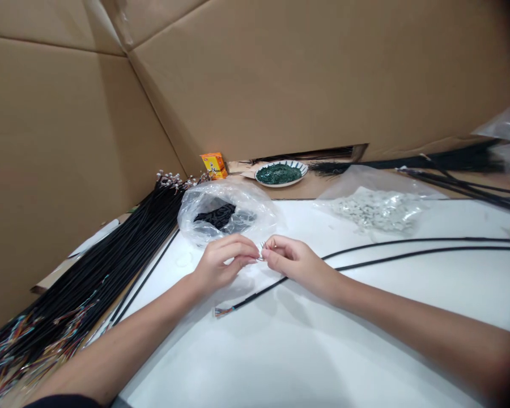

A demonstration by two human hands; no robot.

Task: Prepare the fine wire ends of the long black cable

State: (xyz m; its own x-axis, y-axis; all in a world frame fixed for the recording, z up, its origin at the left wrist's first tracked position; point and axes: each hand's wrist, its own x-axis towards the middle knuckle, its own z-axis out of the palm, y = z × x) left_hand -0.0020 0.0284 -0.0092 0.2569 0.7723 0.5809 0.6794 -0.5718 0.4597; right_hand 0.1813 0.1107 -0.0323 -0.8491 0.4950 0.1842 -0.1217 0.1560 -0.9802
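Observation:
My left hand [223, 263] and my right hand [291, 262] meet at the middle of the white table top [280, 351], their fingertips pinching the thin bared wire end of a cable [261, 250]. A black cable [408, 242] runs from the right towards my right hand, and its last stretch is hidden behind that hand. A second black cable [408, 253] passes close to my right wrist, ending in frayed coloured wires [223, 310] in front of my hands. The fingers cover most of the small wire end.
A clear plastic bag of black parts [219, 218] lies just past my hands, and a bag of small white pieces [378, 209] lies to the right. A large bundle of black cables [110, 266] fills the left. Behind stand a green-filled plate [279, 174] and a yellow box [213, 165], against cardboard walls [301, 73].

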